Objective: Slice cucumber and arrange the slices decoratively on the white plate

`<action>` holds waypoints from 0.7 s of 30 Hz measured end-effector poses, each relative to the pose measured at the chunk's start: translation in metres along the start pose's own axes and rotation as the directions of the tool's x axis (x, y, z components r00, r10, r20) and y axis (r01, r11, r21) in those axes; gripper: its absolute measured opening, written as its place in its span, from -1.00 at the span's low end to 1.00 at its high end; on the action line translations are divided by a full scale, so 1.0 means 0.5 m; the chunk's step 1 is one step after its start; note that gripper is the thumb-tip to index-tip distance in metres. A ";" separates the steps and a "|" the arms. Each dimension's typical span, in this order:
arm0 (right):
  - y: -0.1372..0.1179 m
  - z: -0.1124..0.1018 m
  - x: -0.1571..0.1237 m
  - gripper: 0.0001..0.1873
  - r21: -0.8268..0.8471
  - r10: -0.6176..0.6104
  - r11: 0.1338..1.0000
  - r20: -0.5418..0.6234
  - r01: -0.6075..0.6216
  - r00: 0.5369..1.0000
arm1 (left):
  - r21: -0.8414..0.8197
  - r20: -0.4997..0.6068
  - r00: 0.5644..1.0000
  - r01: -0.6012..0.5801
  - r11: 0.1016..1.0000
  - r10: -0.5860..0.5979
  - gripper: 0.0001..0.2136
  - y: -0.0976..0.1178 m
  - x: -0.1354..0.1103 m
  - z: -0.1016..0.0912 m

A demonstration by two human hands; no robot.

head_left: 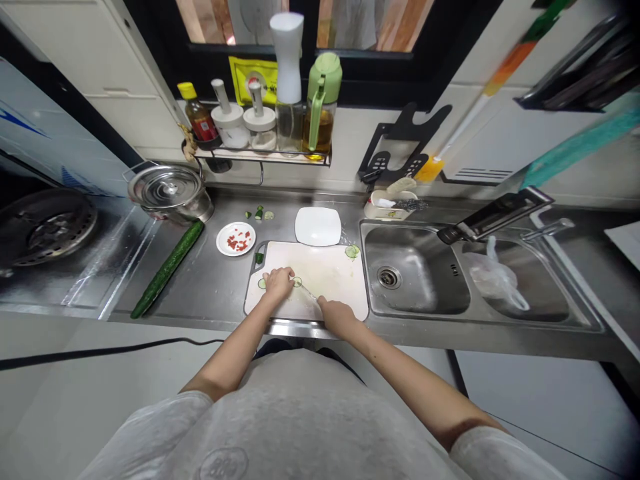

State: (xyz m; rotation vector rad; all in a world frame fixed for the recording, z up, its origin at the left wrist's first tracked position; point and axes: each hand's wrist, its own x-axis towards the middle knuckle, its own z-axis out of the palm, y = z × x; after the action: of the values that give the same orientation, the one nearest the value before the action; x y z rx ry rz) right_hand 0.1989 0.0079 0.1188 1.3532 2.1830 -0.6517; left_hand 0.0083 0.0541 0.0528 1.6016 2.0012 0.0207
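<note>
A white cutting board (330, 273) lies on the steel counter in front of me. My left hand (278, 282) rests on the board with its fingers curled over a piece of cucumber, and thin cucumber slices (297, 282) lie beside it. My right hand (338, 315) is closed round a knife handle at the board's near edge; the thin blade (309, 293) points toward my left hand. More slices (352, 251) sit at the board's far right corner.
A whole cucumber (167, 268) lies left of the board. A small plate with red bits (236, 239), an empty white plate (318, 226), a lidded steel pot (169, 191), a condiment rack (260, 155) and a double sink (415, 273) surround the board.
</note>
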 end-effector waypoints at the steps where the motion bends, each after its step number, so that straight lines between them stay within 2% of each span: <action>1: 0.003 0.003 -0.001 -0.63 0.002 -0.001 1.000 0.000 0.001 1.000 | 0.011 -0.007 1.000 -0.008 1.000 0.008 -0.78 0.001 -0.002 0.001; 11: 0.030 0.035 -0.043 -0.67 0.051 0.059 0.997 0.066 -0.063 0.996 | 0.029 -0.065 0.997 -0.030 0.999 0.032 -0.81 0.010 -0.017 0.015; 15: 0.054 0.045 -0.060 -0.71 0.086 0.047 0.995 0.069 -0.053 0.996 | -0.018 -0.085 0.996 -0.028 0.999 0.026 -0.84 0.022 -0.024 0.015; 21: 0.072 0.056 -0.055 -0.71 0.170 0.008 0.985 0.045 -0.015 0.999 | -0.134 -0.071 0.997 0.016 0.991 -0.026 -0.86 0.022 -0.042 0.002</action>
State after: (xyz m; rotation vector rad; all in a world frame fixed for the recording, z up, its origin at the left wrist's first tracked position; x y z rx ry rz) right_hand 0.2467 -0.0139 0.1091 1.4210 2.1230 -0.8728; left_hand 0.0211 0.0379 0.0645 1.5152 2.0267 0.2030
